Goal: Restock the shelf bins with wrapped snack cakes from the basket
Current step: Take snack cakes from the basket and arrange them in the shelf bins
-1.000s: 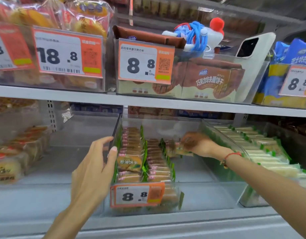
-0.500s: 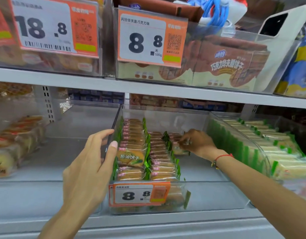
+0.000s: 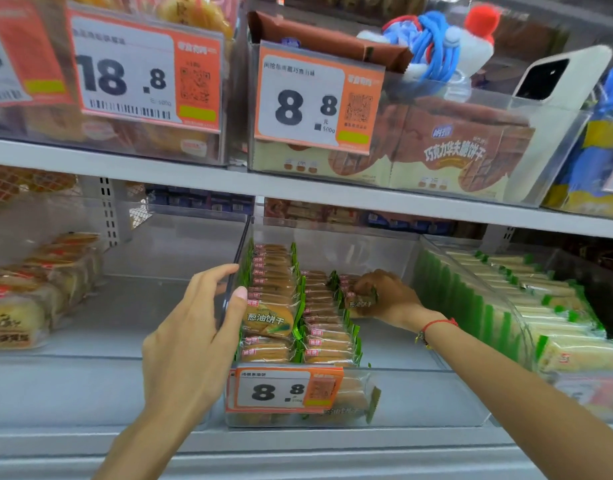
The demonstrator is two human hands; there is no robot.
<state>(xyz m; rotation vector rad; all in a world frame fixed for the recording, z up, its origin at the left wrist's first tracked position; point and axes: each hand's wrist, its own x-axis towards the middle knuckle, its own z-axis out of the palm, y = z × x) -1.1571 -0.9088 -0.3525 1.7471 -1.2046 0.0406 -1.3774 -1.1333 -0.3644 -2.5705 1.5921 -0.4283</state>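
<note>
1. Both hands stay put: left hand (image 3: 194, 327) still grips the clear bin (image 3: 419, 396) wall at 9 o'clock; right hand (image 3: 384, 296) keeps pinching a snack cake (image 3: 358, 301).
2. Bin holds two full rows, a third begun toward 3 o'clock.
3. Cakes: golden, green-edged wrappers.

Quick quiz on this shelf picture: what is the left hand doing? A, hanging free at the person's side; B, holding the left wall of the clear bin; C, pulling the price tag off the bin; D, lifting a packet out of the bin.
B: the left hand has fingers and thumb wrapped over the left wall of the clear bin, holding no packet.
</note>
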